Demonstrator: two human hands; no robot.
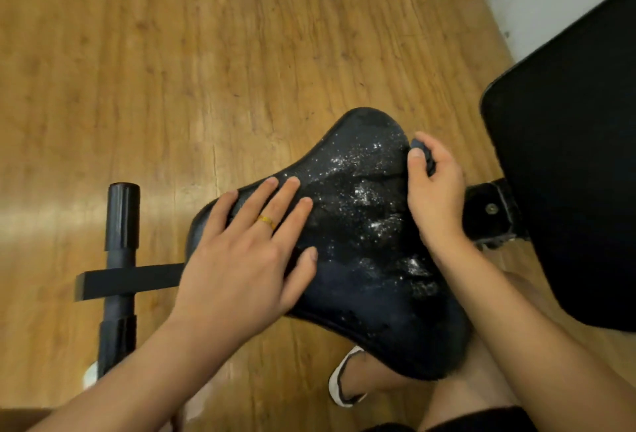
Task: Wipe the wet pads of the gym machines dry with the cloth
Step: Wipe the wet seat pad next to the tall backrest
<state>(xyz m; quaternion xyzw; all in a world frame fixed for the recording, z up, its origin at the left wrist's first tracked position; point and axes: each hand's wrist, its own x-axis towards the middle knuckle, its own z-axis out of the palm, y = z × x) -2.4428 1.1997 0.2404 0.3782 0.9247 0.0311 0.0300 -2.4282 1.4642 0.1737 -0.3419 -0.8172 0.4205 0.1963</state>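
A black seat pad (361,225) fills the middle of the view, its surface speckled with shining water drops. My left hand (247,259) lies flat on the pad's left side with its fingers spread and straight. My right hand (437,190) is at the pad's upper right edge, where thumb and fingers pinch a small dark bunched cloth (421,149). Most of the cloth is hidden inside that hand.
A large black back pad (568,173) stands to the right, joined by a black metal bracket (492,208). A black bar with a cross strap (120,225) sits left of the seat. Below are a wooden floor (172,87), my knee and a white-soled shoe (340,383).
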